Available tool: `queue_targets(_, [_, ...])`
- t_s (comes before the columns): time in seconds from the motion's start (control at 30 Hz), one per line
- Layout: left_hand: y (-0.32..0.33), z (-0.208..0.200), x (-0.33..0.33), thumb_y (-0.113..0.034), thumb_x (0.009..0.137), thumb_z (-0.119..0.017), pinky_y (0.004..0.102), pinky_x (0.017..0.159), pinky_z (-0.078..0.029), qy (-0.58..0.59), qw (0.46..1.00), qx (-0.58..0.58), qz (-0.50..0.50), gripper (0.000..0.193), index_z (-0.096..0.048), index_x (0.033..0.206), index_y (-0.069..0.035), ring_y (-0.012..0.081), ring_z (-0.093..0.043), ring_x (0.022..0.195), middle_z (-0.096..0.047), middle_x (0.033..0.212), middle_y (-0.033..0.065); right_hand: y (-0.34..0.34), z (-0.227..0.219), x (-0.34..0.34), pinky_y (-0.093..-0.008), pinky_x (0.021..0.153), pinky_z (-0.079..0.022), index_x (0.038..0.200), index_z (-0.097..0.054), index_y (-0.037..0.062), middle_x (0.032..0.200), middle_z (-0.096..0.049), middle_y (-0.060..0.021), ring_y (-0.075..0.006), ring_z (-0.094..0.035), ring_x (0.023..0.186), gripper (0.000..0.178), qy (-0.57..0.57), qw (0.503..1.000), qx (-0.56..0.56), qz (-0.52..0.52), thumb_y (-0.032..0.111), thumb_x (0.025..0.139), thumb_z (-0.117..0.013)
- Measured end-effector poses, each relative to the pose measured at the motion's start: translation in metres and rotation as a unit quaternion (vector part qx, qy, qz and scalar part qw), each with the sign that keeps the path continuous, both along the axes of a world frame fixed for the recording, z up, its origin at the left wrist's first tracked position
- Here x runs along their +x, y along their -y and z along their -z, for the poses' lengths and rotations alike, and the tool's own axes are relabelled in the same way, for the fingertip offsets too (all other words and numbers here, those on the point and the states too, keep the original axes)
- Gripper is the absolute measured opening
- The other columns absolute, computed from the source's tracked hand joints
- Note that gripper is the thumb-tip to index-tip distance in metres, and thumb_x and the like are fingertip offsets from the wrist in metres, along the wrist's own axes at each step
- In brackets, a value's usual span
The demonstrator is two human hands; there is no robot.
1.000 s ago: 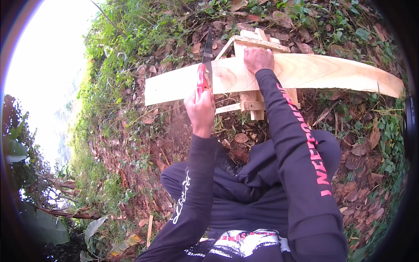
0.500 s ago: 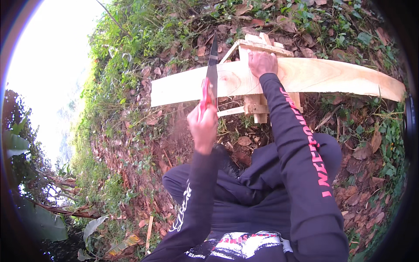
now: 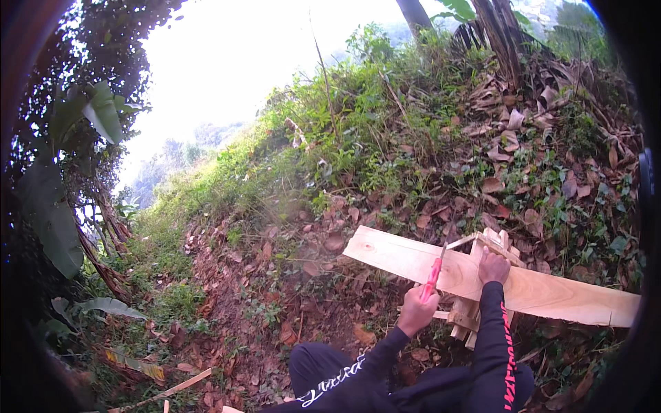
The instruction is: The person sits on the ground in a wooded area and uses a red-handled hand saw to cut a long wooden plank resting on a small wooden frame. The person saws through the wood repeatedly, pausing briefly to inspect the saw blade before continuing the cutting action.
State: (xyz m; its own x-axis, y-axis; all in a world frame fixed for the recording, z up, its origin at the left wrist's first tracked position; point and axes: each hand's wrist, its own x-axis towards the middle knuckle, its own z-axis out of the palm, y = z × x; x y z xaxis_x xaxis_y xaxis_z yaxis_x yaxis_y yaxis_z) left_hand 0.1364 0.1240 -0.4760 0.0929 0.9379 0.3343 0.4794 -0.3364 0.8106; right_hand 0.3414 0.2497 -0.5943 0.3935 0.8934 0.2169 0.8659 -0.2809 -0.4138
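My left hand (image 3: 417, 311) is closed round the red handle of a hand saw (image 3: 432, 277). Its thin blade lies across the pale wooden plank (image 3: 559, 289) and shows nearly edge-on. To the right of the saw, my right hand (image 3: 494, 267) presses on the plank with its fingers curled over the far edge. Under the plank stands a small rough wooden stand (image 3: 463, 315), partly covered by it. How deep the blade sits in the wood I cannot tell.
Dry leaves (image 3: 365, 334) and low green plants cover the sloping ground. A narrow wood strip (image 3: 180, 387) lies at the lower left. Tree trunks (image 3: 497, 41) rise at the far right, and large broad leaves (image 3: 49, 213) hang at the left. My bent legs (image 3: 323, 375) are close to the stand.
The view has swung up and to the left, so plank and hands appear lower and further right. My left hand still grips the saw, and my right hand remains on the plank.
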Motion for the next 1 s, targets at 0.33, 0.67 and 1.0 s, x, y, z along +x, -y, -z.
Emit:
queue_targets(0.33, [0.134, -0.058, -0.04, -0.006, 0.086, -0.054, 0.0215, 0.053, -0.037, 0.107, 0.966, -0.234, -0.001, 0.01, -0.063, 0.082, -0.002, 0.003, -0.046, 0.057, -0.052, 0.064, -0.0055, 0.0, -0.01, 0.026, -0.046, 0.09, -0.043, 0.071, -0.072, 0.0029, 0.075, -0.068, -0.0215, -0.0341, -0.067, 0.074, 0.058, -0.013, 0.999, 0.02, 0.04, 0.039, 0.1, -0.037])
queue_targets(0.67, [0.056, -0.029, -0.014, -0.011, 0.087, -0.056, 0.0292, 0.053, -0.04, 0.101, 0.973, -0.209, 0.01, 0.016, -0.06, 0.076, 0.0, 0.0069, -0.047, 0.059, -0.054, 0.061, 0.0024, -0.01, 0.009, 0.033, -0.0474, 0.096, -0.04, 0.073, -0.074, 0.0056, 0.079, -0.07, -0.0188, -0.034, -0.068, 0.079, 0.062, -0.031, 0.998, 0.024, 0.049, 0.043, 0.1, -0.033])
queue_targets(1.0, [-0.002, 0.01, 0.004, -0.011, 0.081, -0.057, 0.0337, 0.053, -0.042, 0.034, 0.997, -0.057, -0.031, 0.015, -0.057, 0.073, 0.001, 0.0174, -0.052, 0.052, -0.053, 0.057, 0.0135, 0.006, -0.008, 0.011, -0.0475, 0.094, -0.042, 0.071, -0.073, 0.0035, 0.074, -0.07, -0.0195, -0.0335, -0.068, 0.076, 0.062, -0.026, 1.0, 0.004, 0.001, 0.042, 0.1, -0.034])
